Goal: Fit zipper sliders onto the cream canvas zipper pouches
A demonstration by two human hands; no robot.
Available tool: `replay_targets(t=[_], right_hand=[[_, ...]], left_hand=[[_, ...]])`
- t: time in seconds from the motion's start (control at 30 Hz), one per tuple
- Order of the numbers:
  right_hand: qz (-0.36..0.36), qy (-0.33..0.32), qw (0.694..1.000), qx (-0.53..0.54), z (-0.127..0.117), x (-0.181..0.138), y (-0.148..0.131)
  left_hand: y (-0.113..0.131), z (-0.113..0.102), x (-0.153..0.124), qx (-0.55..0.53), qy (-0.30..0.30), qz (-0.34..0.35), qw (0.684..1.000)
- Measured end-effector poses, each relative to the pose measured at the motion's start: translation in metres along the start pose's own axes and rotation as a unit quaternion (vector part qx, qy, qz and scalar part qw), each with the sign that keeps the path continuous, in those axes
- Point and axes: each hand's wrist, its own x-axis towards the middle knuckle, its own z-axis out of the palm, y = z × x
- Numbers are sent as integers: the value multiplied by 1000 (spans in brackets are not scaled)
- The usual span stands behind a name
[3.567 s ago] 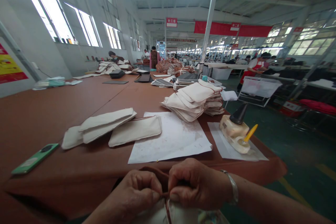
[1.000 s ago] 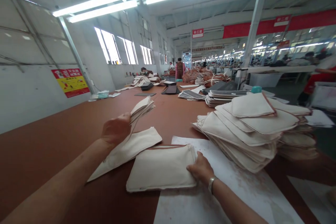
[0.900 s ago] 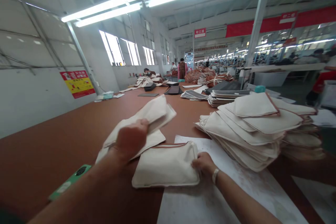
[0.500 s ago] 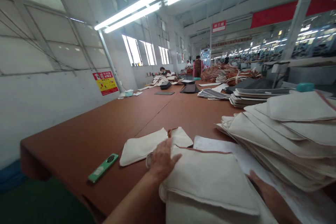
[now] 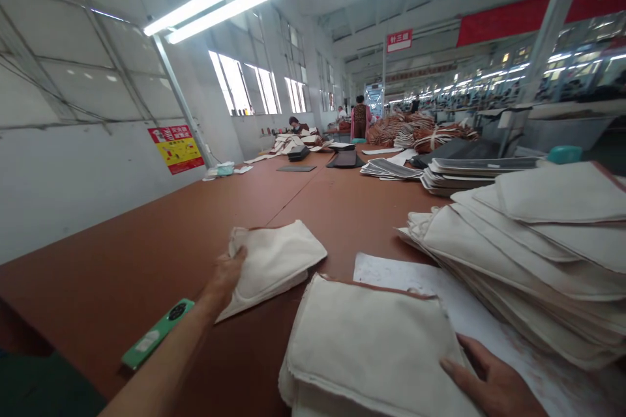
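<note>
My left hand rests its fingers on the left edge of a small pile of cream canvas pouches on the brown table. My right hand lies flat, fingers stretched out, on the right corner of a nearer stack of cream canvas pouches with brown trim. That stack sits partly over a white paper sheet.
A tall heap of cream pouches fills the right side. A green phone lies near the table's front left. Dark flat pieces and more stacks sit further back, where other people stand. A white wall runs along the left.
My left hand has shifted left from the near stack onto the smaller pile. The near stack now lies squarer under my right hand. The camera has dipped slightly.
</note>
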Motion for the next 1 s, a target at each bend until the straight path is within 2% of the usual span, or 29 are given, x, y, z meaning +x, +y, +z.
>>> replay_targets(t=[0.07, 0.17, 0.3, 0.37, 0.43, 0.47, 0.53, 0.6, 0.7, 0.77, 0.83, 0.93, 1.0], right_hand=[[2, 2, 1000, 10, 1, -3, -5], [-8, 10, 999, 32, 4, -7, -13], [-19, 14, 998, 61, 3, -10, -16], [-16, 14, 997, 71, 1, -12, -16], [-14, 23, 996, 81, -1, -14, -15], [-11, 24, 996, 88, -3, -16, -14], [-9, 7, 994, 105, -7, -18, -12], [-25, -7, 993, 112, -11, -19, -8], [-53, 26, 989, 134, -15, -17, 0], [-21, 12, 983, 183, -14, -14, 6], [28, -19, 977, 213, -11, -12, 9], [36, 8, 982, 185, -6, -10, 9], [20, 30, 987, 159, -6, -10, 6]], left_hand=[[18, -15, -2, -77, 7, 11, 997], [62, -27, -28, -190, -12, 64, 980], [140, -39, -88, -297, -75, 147, 941], [172, -49, -121, -325, -94, 173, 925], [187, -55, -152, -372, -142, 197, 896], [187, -55, -165, -385, -170, 199, 885], [172, -47, -187, -367, -208, 175, 889], [142, -26, -199, -280, -218, 128, 926], [85, 9, -189, -212, -205, 92, 951], [51, 23, -160, -148, -164, 65, 973], [22, 22, -119, -63, -63, 13, 996], [-8, 5, -55, 65, 62, -59, 994], [-21, -6, -24, 130, 85, -74, 985]])
